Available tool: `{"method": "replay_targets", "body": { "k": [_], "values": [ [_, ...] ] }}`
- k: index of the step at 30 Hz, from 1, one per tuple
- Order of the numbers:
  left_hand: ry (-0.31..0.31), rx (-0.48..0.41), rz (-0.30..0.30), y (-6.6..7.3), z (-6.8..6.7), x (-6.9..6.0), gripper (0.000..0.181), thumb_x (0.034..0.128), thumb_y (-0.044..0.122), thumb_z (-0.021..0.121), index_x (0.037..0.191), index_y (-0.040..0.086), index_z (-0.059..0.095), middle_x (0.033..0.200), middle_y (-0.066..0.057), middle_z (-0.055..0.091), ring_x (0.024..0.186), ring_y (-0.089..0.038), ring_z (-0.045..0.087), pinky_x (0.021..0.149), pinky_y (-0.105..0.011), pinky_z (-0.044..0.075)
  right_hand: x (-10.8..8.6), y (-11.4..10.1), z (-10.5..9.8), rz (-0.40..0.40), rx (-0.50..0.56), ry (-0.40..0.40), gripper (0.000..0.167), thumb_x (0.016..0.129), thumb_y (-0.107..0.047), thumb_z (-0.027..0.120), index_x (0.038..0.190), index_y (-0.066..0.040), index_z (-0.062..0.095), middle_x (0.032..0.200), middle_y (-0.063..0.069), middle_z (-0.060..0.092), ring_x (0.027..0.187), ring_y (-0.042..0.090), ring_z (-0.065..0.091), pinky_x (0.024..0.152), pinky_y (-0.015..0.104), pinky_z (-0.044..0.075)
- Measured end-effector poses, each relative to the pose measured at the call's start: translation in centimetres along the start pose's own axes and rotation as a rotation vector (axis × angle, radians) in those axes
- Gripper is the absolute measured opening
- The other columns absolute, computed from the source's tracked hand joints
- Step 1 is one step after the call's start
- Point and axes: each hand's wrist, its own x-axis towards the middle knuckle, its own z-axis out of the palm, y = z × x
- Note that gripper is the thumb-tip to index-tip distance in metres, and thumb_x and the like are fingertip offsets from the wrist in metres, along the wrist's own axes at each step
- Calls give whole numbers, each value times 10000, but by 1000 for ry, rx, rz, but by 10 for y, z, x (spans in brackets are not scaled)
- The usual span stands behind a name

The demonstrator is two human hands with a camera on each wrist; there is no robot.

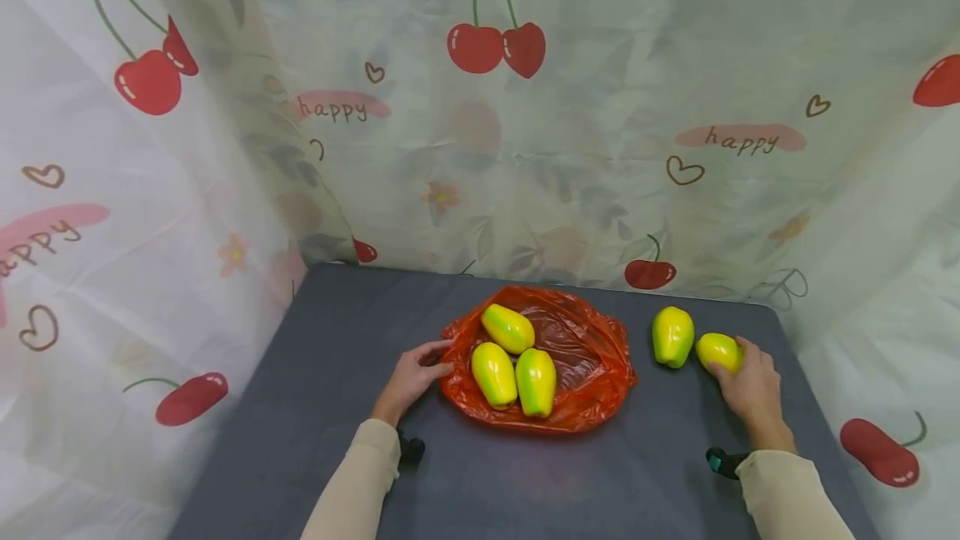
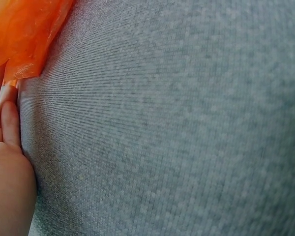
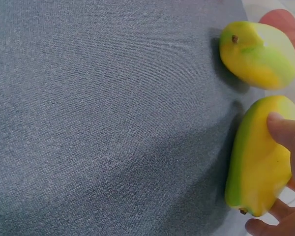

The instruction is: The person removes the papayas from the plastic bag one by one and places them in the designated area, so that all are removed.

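Yellow-green fruit [image 1: 717,352]: at the far right of the table [image 1: 337,340], at the fingertips of the right hand [image 1: 756,390], on its far left side; whether its weight rests on the table cannot be told.
Right hand: partly closed around the fruit, thumb laid along its surface, other fingers on the opposite side.
Second fruit [image 1: 672,337]: just left of the gripped one and slightly farther, narrow gap between; on the table, not touched by the hand.
Left hand [image 1: 408,377]: at the left edge of the red bag [image 1: 592,398], thumb and fingers slightly apart, tips in contact with the edge; whether they pinch the film cannot be told, as the bag covers them.
Red bag: mid-table, mouth spread wide, between the two hands; well apart from the right hand.
Bagged fruits [image 1: 494,375]: three, in the left half of the bag, two near and one far, grouped closely.
Backdrop [image 1: 585,132]: pale cloth with cherry prints, beyond the table.
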Motion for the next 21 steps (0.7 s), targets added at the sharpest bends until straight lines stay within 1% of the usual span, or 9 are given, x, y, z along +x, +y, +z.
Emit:
{"method": "replay_targets", "body": {
  "k": [5, 12, 15, 17, 21],
  "values": [
    [-12, -18, 17, 0, 0, 0, 431, 912, 294, 757, 1333, 323, 667, 1423, 0, 637, 1402, -290, 526, 1196, -535, 399, 1, 1, 2, 20, 0, -9, 713, 997, -223, 605, 1526, 112, 262, 1477, 432, 315, 1304, 596, 341, 1101, 707, 297],
    [-14, -22, 20, 1, -1, -1, 429, 911, 293, 759, 1329, 328, 668, 1413, 7, 642, 1397, -282, 531, 1195, -530, 403, -1, -4, -1, 49, 19, -10, 752, 1008, -276, 570, 1558, 89, 210, 1525, 431, 227, 1343, 613, 262, 1118, 698, 269],
    [-11, -17, 20, 1, -1, -1, 432, 913, 294, 756, 1335, 325, 665, 1418, 3, 639, 1395, -280, 532, 1191, -529, 408, -1, -6, -5, 71, 17, -21, 780, 1019, -330, 548, 1579, 65, 176, 1547, 421, 187, 1355, 623, 237, 1115, 708, 277],
    [-8, -15, 18, 1, -1, -1, 434, 914, 295, 755, 1337, 325, 664, 1421, 2, 637, 1397, -280, 531, 1190, -528, 410, -1, -7, -7, 71, 10, -29, 801, 1026, -371, 532, 1590, 52, 152, 1558, 418, 167, 1362, 628, 223, 1113, 724, 279],
    [-18, -18, 23, 1, -1, -1, 433, 916, 292, 755, 1338, 320, 664, 1426, -1, 635, 1403, -286, 526, 1194, -533, 402, -4, -12, -14, 65, 17, -41, 878, 1027, -468, 501, 1608, 30, 70, 1591, 412, 87, 1395, 641, 154, 1114, 768, 244]
  ]
}}
